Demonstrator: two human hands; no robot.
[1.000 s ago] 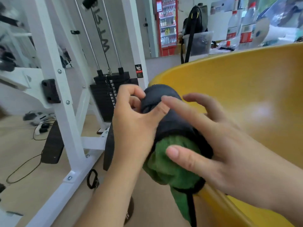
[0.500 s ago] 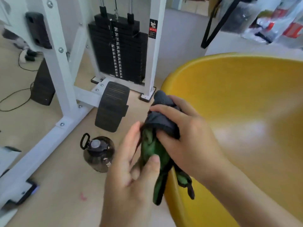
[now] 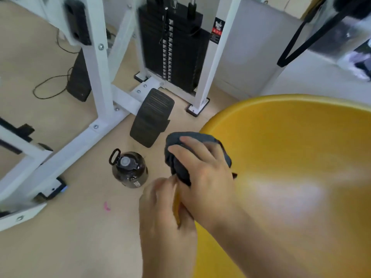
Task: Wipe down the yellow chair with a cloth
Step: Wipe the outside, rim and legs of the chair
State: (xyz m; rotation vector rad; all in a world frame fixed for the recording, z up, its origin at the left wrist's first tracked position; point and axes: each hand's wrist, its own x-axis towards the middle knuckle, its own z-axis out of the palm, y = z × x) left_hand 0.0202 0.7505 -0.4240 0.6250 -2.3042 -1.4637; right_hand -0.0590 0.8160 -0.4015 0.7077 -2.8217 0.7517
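Gym floor (image 3: 80,247) left of the yellow chair (image 3: 291,157) holds a jug (image 3: 129,171); my right hand (image 3: 204,173) clutches the cloth (image 3: 181,173), left hand (image 3: 162,213) grip unclear.

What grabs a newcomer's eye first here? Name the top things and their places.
The big yellow chair fills the lower right. At its rim, the right hand grips a bunched dark grey cloth, with the left hand just below it. On the floor beside them stands a dark water bottle, before a white weight machine.
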